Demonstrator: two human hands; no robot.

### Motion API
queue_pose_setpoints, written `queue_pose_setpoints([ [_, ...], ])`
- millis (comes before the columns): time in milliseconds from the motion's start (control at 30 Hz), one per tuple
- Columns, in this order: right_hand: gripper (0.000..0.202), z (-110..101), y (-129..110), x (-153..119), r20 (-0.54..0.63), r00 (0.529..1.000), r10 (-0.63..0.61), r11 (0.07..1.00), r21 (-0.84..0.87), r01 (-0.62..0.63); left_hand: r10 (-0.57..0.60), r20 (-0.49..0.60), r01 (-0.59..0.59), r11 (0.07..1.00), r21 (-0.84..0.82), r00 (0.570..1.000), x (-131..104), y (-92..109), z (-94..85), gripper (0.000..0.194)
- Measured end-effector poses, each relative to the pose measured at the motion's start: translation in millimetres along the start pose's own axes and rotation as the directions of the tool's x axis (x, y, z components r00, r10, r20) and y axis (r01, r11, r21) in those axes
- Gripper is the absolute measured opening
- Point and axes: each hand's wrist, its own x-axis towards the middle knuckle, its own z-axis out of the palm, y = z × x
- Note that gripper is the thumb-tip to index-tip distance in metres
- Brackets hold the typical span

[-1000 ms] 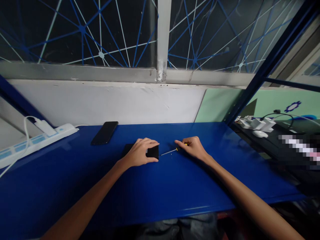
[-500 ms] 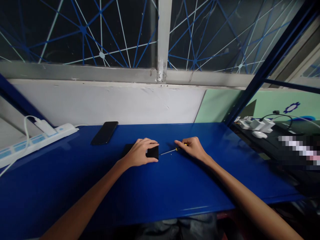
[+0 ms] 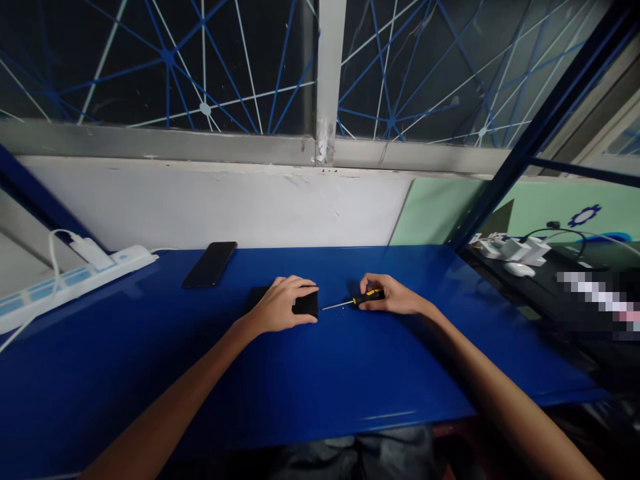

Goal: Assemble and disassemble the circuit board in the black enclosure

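My left hand (image 3: 280, 305) is closed over a flat black phone-like slab (image 3: 307, 304), pressing it to the blue table with the thumb and fingers along its sides. Much of the slab is hidden under the palm. In my right hand (image 3: 387, 294) is a screwdriver (image 3: 369, 297) with a black and yellow handle, pinched between thumb and fingers. Its thin metal shaft points left, the tip at the slab's right end; whether it touches cannot be made out. A tiny bright bit, perhaps a screw, lies just below the shaft.
A black smartphone (image 3: 210, 265) lies at the back left of the blue table (image 3: 320, 380). A white power strip (image 3: 75, 283) with a plugged-in charger and cable is at the far left. Beyond the blue post on the right, white adapters (image 3: 523, 250) and a mouse (image 3: 520, 269) sit on a dark surface.
My right hand has changed its grip on the screwdriver, its wrist and fingers turning so more of the handle shows. My left hand and the slab stay in place.
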Motion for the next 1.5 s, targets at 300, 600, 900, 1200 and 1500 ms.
queue_pose_setpoints([
  [300, 0.048, -0.3, 0.4, 0.1, 0.038, 0.997, 0.063, 0.998, -0.034, -0.062, 0.052, -0.015, -0.051, 0.998, 0.044, 0.999, -1.6, -4.1, 6.2, 0.057],
  [600, 0.042, 1.1, 7.5, 1.1, 0.026, 0.996, 0.082, 0.980, 0.178, -0.085, 0.121, -0.079, -0.099, 0.968, 0.232, 0.990, -2.8, -9.7, 22.5, 0.054],
  [900, 0.044, 0.8, 9.3, 3.4, -0.083, 0.996, 0.024, 0.998, -0.051, -0.028, 0.064, -0.110, -0.029, 0.957, 0.289, 0.992, -2.4, -8.6, 27.1, 0.053],
  [1200, 0.040, 2.2, 15.7, 4.3, -0.102, 0.991, 0.087, 0.994, 0.072, -0.080, 0.064, -0.131, -0.027, 0.965, 0.260, 0.989, -2.6, -12.1, 30.2, 0.053],
  [1500, 0.035, 2.1, 16.2, 4.7, -0.125, 0.992, -0.006, 0.999, -0.033, 0.002, 0.064, -0.143, -0.028, 0.969, 0.245, 0.988, -2.4, -11.6, 29.9, 0.054],
])
